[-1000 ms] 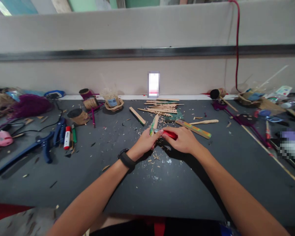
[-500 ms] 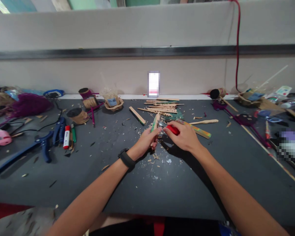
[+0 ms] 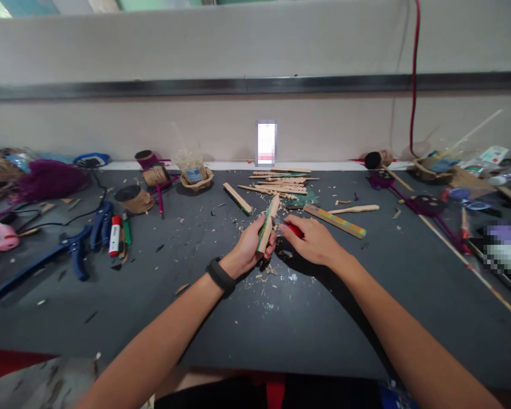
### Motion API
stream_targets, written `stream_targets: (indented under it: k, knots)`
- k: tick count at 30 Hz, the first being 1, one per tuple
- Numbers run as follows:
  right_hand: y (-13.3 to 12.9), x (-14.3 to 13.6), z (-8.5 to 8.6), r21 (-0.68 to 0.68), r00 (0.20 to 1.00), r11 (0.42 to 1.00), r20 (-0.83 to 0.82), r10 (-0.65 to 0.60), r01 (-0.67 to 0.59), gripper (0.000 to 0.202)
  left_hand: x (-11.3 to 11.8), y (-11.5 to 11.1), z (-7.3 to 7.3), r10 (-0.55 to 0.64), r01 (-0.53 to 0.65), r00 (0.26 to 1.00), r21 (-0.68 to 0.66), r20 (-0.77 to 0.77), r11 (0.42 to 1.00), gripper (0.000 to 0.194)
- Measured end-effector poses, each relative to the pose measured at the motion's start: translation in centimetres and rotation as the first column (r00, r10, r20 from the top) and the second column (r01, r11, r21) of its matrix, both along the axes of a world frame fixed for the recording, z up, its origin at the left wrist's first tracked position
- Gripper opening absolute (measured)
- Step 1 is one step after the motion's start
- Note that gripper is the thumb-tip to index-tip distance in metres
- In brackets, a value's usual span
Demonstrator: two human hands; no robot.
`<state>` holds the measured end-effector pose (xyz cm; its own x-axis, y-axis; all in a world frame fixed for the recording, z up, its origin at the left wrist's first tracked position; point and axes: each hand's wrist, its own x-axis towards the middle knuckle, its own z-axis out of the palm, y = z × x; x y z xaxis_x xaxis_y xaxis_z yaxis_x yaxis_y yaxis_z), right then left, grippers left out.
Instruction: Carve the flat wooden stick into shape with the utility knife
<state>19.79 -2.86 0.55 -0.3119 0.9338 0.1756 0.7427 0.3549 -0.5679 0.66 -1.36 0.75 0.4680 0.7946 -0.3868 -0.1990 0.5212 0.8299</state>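
Note:
My left hand (image 3: 252,245), with a dark band on its wrist, is closed around a pale wooden stick (image 3: 269,226) that has green on its side. The stick tilts upward and narrows at its far end. My right hand (image 3: 310,238) grips a red-handled knife (image 3: 296,229); its blade touches or lies very near the right side of the stick. Beyond the hands lie several carved wooden sticks (image 3: 281,185) in a pile. Wood shavings (image 3: 271,271) are scattered on the dark table (image 3: 187,329) around and below my hands.
A short wooden bar (image 3: 237,198) lies left of the pile, a painted bar (image 3: 335,221) right of it. Blue cutters (image 3: 77,244), a red-and-white marker (image 3: 114,236) and a pink glue gun (image 3: 0,238) are at the left. A bright phone (image 3: 266,142) stands at the wall.
My left hand has turned, and more of the stick shows above the palm. The knife in my right hand has moved back slightly, and my left thumb is no longer beside it.

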Motion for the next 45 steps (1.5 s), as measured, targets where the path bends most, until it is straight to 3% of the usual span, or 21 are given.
stream_targets:
  k: [4, 8, 19, 29, 45]
  knots:
    - [0.1, 0.1, -0.1, -0.029, 0.999, 0.999, 0.002, 0.040, -0.040, 0.041, 0.2, -0.2, 0.4, 0.078, -0.078, 0.997, -0.033, 0.012, 0.996, 0.048]
    - [0.2, 0.2, -0.2, -0.038, 0.997, 0.996, -0.002, 0.077, -0.077, 0.041, 0.4, -0.3, 0.2, 0.070, -0.072, 0.996, -0.035, -0.056, 0.997, 0.041]
    - [0.0, -0.4, -0.7, -0.013, 0.973, 0.999, 0.229, -0.038, 0.042, 0.048, 0.5, 0.2, -1.8, 0.089, -0.056, 0.963, 0.134, -0.254, 0.989, 0.059]
    - [0.1, -1.0, -0.4, -0.003, 0.938, 0.997, 0.340, -0.070, 0.076, 0.048, 0.6, -0.2, 0.1, 0.092, -0.083, 0.955, 0.044, -0.281, 0.996, 0.066]
    - [0.2, -2.0, 0.2, -0.006, 0.944, 0.995, 0.316, -0.097, 0.104, 0.052, -0.2, 0.7, -0.5, 0.199, -0.136, 0.910, 0.190, -0.365, 0.972, 0.050]
